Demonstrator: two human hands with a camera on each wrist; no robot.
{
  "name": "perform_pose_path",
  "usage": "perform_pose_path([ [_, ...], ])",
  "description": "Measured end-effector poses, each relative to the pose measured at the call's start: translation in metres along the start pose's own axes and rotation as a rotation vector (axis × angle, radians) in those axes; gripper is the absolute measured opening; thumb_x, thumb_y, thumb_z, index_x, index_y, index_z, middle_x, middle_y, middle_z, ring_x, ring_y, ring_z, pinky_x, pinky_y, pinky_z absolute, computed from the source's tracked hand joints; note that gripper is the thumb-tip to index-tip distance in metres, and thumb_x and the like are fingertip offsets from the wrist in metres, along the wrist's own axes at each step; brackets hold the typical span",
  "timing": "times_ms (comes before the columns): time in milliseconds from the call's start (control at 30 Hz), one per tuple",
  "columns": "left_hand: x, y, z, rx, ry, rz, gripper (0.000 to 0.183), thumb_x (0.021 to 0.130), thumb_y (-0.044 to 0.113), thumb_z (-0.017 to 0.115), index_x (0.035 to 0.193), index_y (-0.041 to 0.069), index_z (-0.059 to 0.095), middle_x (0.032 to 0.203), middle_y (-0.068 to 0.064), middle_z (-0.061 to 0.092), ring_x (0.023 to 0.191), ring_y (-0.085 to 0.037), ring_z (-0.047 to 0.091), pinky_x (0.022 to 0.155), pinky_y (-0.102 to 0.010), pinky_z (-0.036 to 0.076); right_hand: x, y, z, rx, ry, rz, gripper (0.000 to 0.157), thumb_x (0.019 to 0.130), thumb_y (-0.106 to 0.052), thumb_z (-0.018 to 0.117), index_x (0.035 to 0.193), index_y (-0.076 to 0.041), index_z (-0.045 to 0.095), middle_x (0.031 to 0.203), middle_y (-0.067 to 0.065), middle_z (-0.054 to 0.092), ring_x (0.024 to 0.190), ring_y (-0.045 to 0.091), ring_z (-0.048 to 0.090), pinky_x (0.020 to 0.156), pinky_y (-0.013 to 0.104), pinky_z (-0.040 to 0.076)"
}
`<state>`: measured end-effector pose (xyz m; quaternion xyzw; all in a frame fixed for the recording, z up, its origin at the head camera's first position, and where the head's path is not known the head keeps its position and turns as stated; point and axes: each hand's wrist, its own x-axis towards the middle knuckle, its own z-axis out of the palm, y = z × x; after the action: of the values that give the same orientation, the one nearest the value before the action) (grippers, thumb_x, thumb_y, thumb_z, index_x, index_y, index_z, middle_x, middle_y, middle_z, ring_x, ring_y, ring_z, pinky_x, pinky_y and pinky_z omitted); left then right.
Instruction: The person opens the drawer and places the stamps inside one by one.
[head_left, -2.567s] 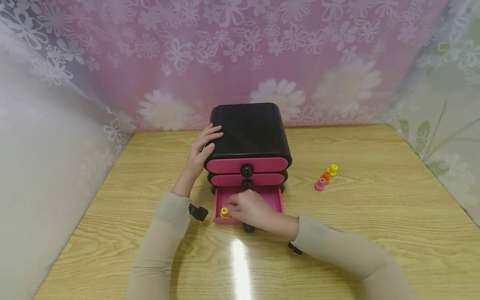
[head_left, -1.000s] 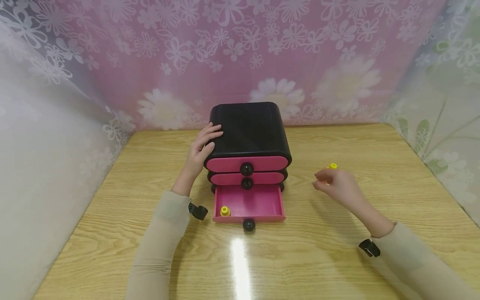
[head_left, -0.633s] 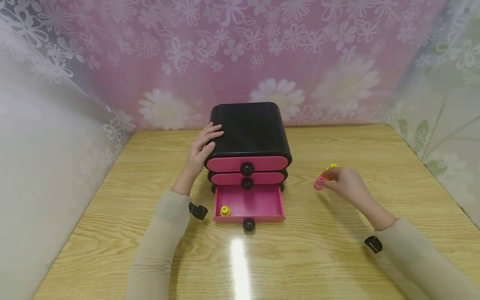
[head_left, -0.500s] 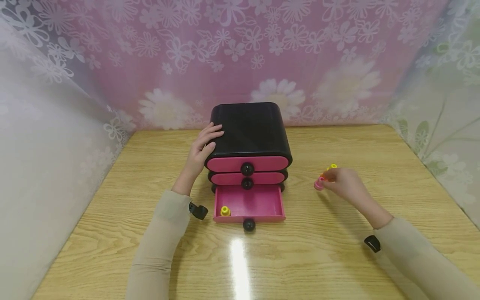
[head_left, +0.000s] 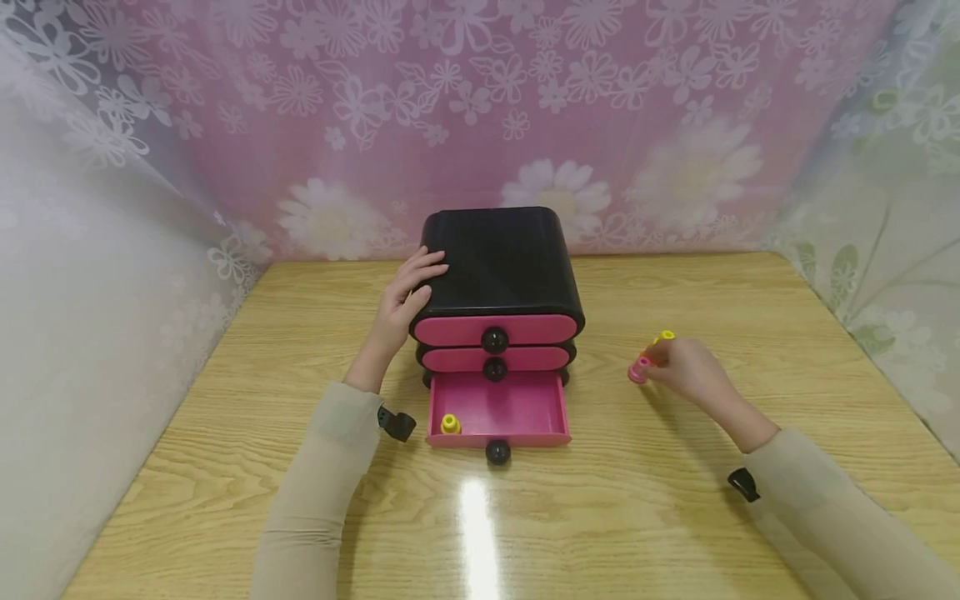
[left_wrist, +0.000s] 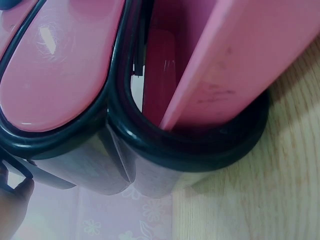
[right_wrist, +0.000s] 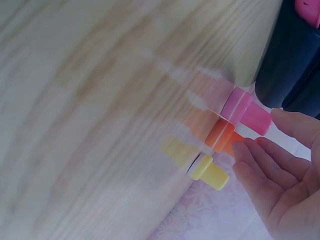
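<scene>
My left hand (head_left: 401, 300) rests on the left top edge of a black mini chest of drawers (head_left: 498, 258) with pink fronts. Its bottom drawer (head_left: 510, 404) is pulled out, and a small yellow stepped plastic peg (head_left: 450, 424) stands in the front left corner. On the table to the right, my right hand (head_left: 690, 367) is at a row of similar pegs. In the right wrist view its thumb is beside the pink peg (right_wrist: 243, 111), and its fingertips overlap the orange peg (right_wrist: 220, 134). A gap shows between thumb and fingers. Another yellow peg (right_wrist: 209, 171) stands at the row's end.
The wooden table (head_left: 600, 517) extends around the chest. A pink flowered cloth (head_left: 465, 125) hangs behind it, with pale cloth at both sides. Two upper drawers with round black knobs (head_left: 494, 340) are pushed in. Black wrist cameras sit at both cuffs.
My right hand has left the drawer and moved right to the row of pegs, where it has shifted only slightly in the last half second. The left hand has stayed on the chest.
</scene>
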<state>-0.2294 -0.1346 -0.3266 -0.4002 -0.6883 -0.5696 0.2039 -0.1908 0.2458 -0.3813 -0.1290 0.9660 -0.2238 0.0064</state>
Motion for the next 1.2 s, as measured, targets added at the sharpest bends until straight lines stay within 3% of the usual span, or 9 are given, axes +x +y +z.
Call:
perform_pose_path([
  [267, 0.000, 0.001, 0.000, 0.002, -0.004, -0.014, 0.034, 0.084, 0.000, 0.039, 0.108, -0.022, 0.048, 0.122, -0.038, 0.037, 0.123, -0.050, 0.017, 0.104, -0.044, 0.014, 0.000, 0.002, 0.000, 0.011, 0.010, 0.002, 0.025, 0.078, -0.014, 0.065, 0.087, 0.009, 0.064, 0.081, 0.019, 0.064, 0.075, 0.032, 0.061, 0.062, 0.041, 0.049],
  [833, 0.000, -0.001, 0.000, -0.014, 0.000, 0.010, 0.047, 0.092, 0.021, 0.042, 0.108, -0.023, 0.046, 0.121, -0.040, 0.036, 0.123, -0.051, 0.016, 0.104, -0.042, 0.014, -0.002, -0.003, -0.004, 0.018, 0.040, -0.024, 0.025, 0.080, -0.011, 0.062, 0.090, 0.012, 0.062, 0.082, 0.020, 0.064, 0.077, 0.035, 0.060, 0.065, 0.045, 0.048],
  [1067, 0.000, 0.001, 0.000, -0.017, -0.002, 0.012, 0.034, 0.089, 0.004, 0.039, 0.108, -0.024, 0.046, 0.121, -0.040, 0.036, 0.122, -0.052, 0.016, 0.104, -0.042, 0.014, -0.011, -0.019, -0.007, 0.034, 0.089, -0.065, 0.021, 0.081, -0.015, 0.062, 0.089, 0.004, 0.066, 0.083, 0.016, 0.066, 0.079, 0.034, 0.061, 0.065, 0.045, 0.048],
  [1200, 0.000, 0.000, 0.001, -0.019, 0.002, 0.011, 0.035, 0.089, 0.005, 0.040, 0.107, -0.024, 0.046, 0.121, -0.040, 0.036, 0.122, -0.051, 0.016, 0.104, -0.042, 0.014, -0.015, -0.036, -0.005, 0.035, 0.141, -0.124, 0.015, 0.078, -0.013, 0.064, 0.085, 0.000, 0.068, 0.080, 0.011, 0.067, 0.075, 0.029, 0.062, 0.064, 0.043, 0.048],
])
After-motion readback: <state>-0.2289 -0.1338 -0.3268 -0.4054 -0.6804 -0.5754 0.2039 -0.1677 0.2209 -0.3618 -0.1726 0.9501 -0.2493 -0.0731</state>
